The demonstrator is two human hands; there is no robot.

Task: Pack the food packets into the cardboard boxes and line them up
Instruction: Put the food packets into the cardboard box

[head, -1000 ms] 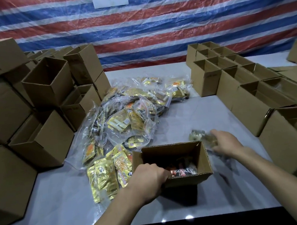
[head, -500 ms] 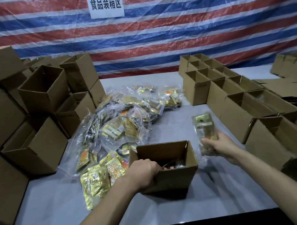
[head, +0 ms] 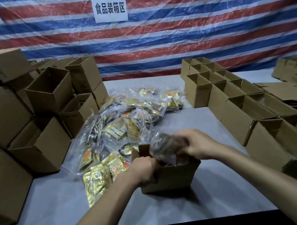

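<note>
Head view: the left hand (head: 145, 169) has its fingers curled over the near left rim of an open box (head: 172, 178) and grips it. The right hand (head: 198, 144) is closed round a packet (head: 166, 146), blurred, held right above the box's opening with its lower end dipping inside. The box stands on the table (head: 189, 121), near the front edge. Just left of it and beyond lies a pile of packets (head: 127, 124), gold and orange in clear bags. Open boxes are stacked at the left (head: 48, 91). A row of boxes (head: 232, 109) stands in line along the right. Behind hangs a striped tarp (head: 174, 39) with a white sign (head: 110, 8).
</note>
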